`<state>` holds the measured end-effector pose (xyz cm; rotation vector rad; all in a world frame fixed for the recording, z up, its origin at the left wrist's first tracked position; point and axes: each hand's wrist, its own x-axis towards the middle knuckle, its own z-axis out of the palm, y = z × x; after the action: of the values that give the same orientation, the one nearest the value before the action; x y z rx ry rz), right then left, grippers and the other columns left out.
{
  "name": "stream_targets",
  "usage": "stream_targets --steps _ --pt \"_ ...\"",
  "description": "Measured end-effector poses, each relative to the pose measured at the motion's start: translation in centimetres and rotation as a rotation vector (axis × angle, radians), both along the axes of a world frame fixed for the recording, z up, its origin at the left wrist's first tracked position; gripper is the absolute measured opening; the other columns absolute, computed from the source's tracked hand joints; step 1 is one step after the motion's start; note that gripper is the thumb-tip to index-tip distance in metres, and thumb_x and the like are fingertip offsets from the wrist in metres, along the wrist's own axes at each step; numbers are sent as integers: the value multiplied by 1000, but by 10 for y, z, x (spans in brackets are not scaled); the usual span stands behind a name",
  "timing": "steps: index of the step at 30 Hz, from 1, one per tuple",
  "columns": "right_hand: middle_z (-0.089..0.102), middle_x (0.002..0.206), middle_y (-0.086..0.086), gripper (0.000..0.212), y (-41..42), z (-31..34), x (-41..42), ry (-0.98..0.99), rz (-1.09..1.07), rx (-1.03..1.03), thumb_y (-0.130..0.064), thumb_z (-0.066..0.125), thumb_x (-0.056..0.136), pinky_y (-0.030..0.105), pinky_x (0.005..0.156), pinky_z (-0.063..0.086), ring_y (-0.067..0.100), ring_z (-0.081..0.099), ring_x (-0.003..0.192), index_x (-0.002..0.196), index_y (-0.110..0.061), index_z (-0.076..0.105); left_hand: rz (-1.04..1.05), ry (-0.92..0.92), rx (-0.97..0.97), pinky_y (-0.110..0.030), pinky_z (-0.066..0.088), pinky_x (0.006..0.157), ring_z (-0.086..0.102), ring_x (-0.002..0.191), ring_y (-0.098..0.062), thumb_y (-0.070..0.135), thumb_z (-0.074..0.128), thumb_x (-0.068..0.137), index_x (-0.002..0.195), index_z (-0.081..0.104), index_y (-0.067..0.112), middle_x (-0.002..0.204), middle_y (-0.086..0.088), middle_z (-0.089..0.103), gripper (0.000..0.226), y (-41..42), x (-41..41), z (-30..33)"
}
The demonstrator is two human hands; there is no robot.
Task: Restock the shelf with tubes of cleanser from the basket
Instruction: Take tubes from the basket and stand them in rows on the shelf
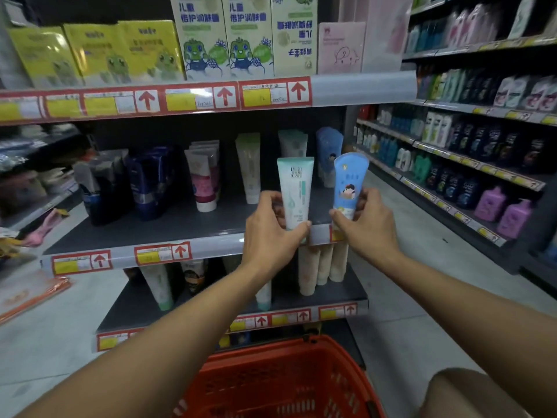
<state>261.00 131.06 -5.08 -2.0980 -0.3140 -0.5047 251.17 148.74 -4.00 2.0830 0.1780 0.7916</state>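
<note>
My left hand (272, 227) grips the lower end of a mint-green and white cleanser tube (296, 191), held upright at the front edge of the middle shelf (144, 233). My right hand (369, 224) holds a blue tube (349, 182) with a cartoon figure, also upright, just to the right. Behind them on the shelf stand matching tubes: a mint one (293, 143) and blue ones (328, 146). The red basket (346, 366) sits below, in front of me; the part in view shows no tubes.
More tubes stand on the middle shelf: pink (203, 179), white-green (249, 167), dark blue (150, 182). Boxes fill the top shelf (250, 34). Beige tubes (322, 267) stand on the lower shelf. An aisle with bottle-lined shelving (470, 164) runs to the right.
</note>
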Motion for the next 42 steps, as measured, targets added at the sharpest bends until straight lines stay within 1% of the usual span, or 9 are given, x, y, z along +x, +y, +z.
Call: stream_targets --steps 6,8,11,15,21,25,29,36,42 --pt "70 107 -2 58 2 2 48 12 -23 -15 -42 82 81 34 70 54 19 69 89 124 -23 49 45 -30 -27 -6 52 64 70 95 -3 31 90 82 122 54 24 112 8 72 54 5 45 14" --pt "71 110 -1 60 2 -2 59 25 -22 -16 -40 84 80 37 74 57 19 70 91 126 -23 49 63 -7 -22 -10 54 67 71 97 -5 32 91 80 121 54 24 113 8 72 56 8 60 12" --pt "72 112 -2 61 2 -9 67 35 3 -21 -40 84 78 44 79 61 18 71 93 125 -25 48 73 41 -35 -26 62 82 71 101 -8 31 92 79 121 54 25 114 7 72 57 11 78 4" --pt "69 108 -5 54 0 -13 72 73 47 -56 -41 86 74 42 81 60 15 69 93 114 -30 52 93 107 -11 -27 59 84 71 106 -13 35 90 81 120 54 24 118 3 73 55 11 87 -5" --pt "57 93 0 48 -8 -18 82 -39 -68 -311 -56 75 76 30 66 46 18 57 88 110 -22 70 147 186 75 -32 58 82 70 109 -18 43 92 76 120 57 22 118 2 72 61 8 92 -4" --pt "70 88 -2 41 -3 -5 94 80 -41 -349 -52 81 77 28 58 47 14 65 77 102 -20 76 203 257 85 -39 60 80 70 104 -20 47 92 74 119 60 24 112 5 72 59 9 100 0" --pt "70 82 -4 31 4 5 108 188 -29 -368 -53 83 76 28 56 44 12 63 71 84 -27 70 228 322 94 -41 60 83 70 105 -22 46 92 73 123 62 24 115 3 72 62 10 113 6" --pt "60 88 1 46 24 18 134 260 -68 -411 -56 85 74 34 67 47 24 61 82 93 -27 56 244 370 132 -39 58 83 69 110 -25 42 93 73 121 63 23 122 -1 71 59 19 142 13" --pt "66 103 6 62 36 17 159 269 -69 -403 -58 86 72 34 70 47 25 58 86 114 -18 65 262 381 180 -40 57 84 66 119 -27 44 91 75 127 60 21 131 -3 68 65 24 163 12"
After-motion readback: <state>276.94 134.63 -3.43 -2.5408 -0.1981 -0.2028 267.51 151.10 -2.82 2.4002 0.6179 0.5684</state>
